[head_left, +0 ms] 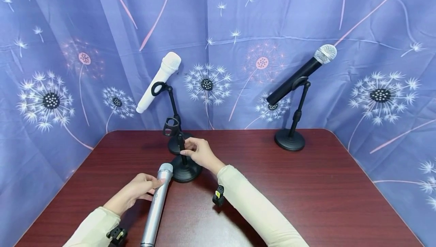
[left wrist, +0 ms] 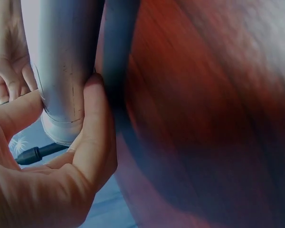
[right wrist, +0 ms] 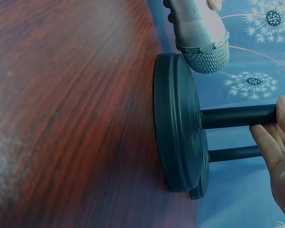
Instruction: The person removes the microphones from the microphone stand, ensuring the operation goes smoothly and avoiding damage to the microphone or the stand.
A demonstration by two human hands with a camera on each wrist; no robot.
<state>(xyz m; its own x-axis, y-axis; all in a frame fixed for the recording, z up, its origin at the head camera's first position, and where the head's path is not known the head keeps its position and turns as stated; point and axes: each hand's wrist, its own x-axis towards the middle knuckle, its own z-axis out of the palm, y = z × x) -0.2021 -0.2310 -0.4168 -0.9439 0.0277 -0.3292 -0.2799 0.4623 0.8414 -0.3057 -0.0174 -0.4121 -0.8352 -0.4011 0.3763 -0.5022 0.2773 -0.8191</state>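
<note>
My left hand [head_left: 141, 188] grips a silver microphone [head_left: 158, 207] near its mesh head, thumb on one side and fingers on the other, as the left wrist view also shows. With my right hand [head_left: 201, 154] I pinch the upright pole of a black desktop microphone stand [head_left: 185, 171]. Its clip [head_left: 171, 126] at the top holds nothing. In the right wrist view the round base [right wrist: 178, 123] stands on the table, and the silver microphone's mesh head [right wrist: 206, 57] is close beside it; whether they touch I cannot tell.
Directly behind is another stand [head_left: 173, 103] bearing a tilted white microphone [head_left: 158, 82]. At the back right, a third stand [head_left: 290, 139] carries a black microphone [head_left: 296, 78] with a silver head. The brown table [head_left: 323, 186] meets a blue dandelion-print curtain [head_left: 235, 20].
</note>
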